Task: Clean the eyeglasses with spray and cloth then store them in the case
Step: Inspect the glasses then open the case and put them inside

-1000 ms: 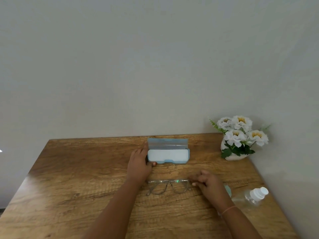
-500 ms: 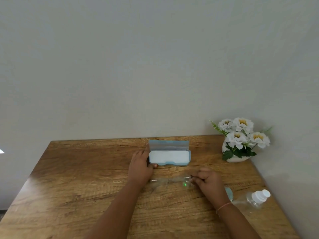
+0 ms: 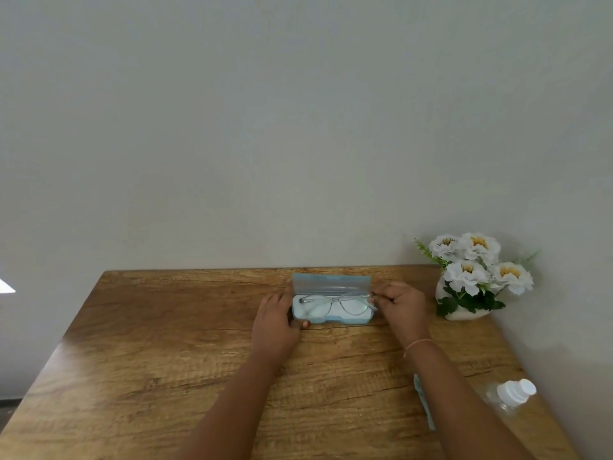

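A light blue eyeglass case [image 3: 331,318] stands open near the table's far edge, its lid upright. The clear-framed eyeglasses [image 3: 335,303] lie folded inside it. My left hand [image 3: 275,322] grips the case's left end. My right hand [image 3: 399,302] is at the case's right end, fingers pinched on the right end of the eyeglasses. A clear spray bottle [image 3: 512,395] with a white cap lies at the right edge. A strip of light blue cloth [image 3: 424,406] shows beside my right forearm, mostly hidden by it.
A white pot of white flowers [image 3: 471,280] stands in the far right corner against the wall. The wooden table [image 3: 149,360] ends at the wall behind the case and drops off at left and right.
My right hand carried the eyeglasses from the table in front of the case up into the case. My left hand stayed on the case's left end.
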